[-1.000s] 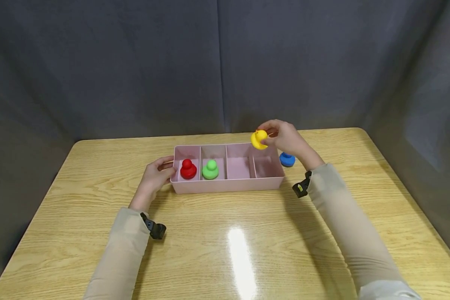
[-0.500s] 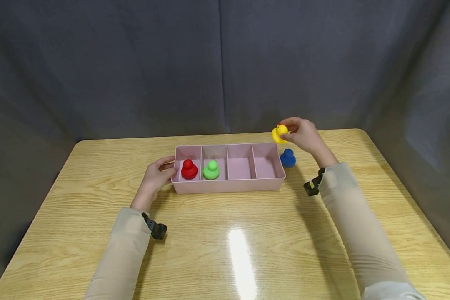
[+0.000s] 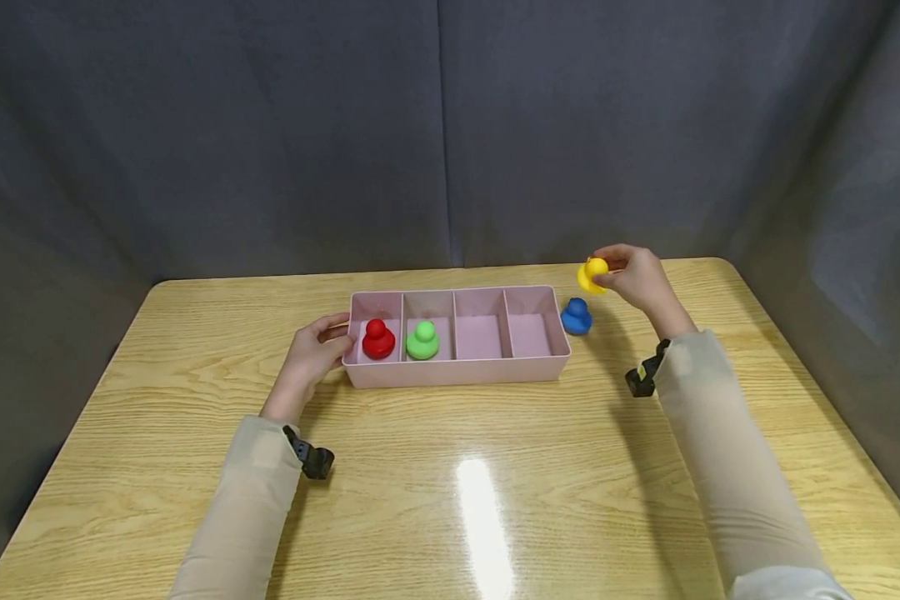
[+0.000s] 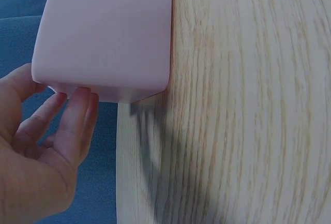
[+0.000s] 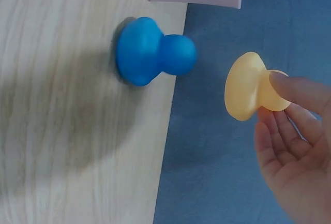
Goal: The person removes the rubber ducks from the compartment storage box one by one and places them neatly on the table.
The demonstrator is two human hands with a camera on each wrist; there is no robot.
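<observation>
A pink tray with four compartments lies on the wooden table. A red duck sits in its leftmost compartment and a green duck in the one beside it; the two right compartments hold nothing. My right hand pinches a yellow duck in the air, right of the tray and above a blue duck that stands on the table. The right wrist view shows the yellow duck at my fingertips and the blue duck below. My left hand touches the tray's left end.
A grey curtain hangs behind and around the table. The table's far edge runs just behind the tray and my right hand; its right edge lies further right.
My right hand has carried the yellow duck from above the tray's right end rightward, past the tray, to above the blue duck. The left hand and the tray stay put.
</observation>
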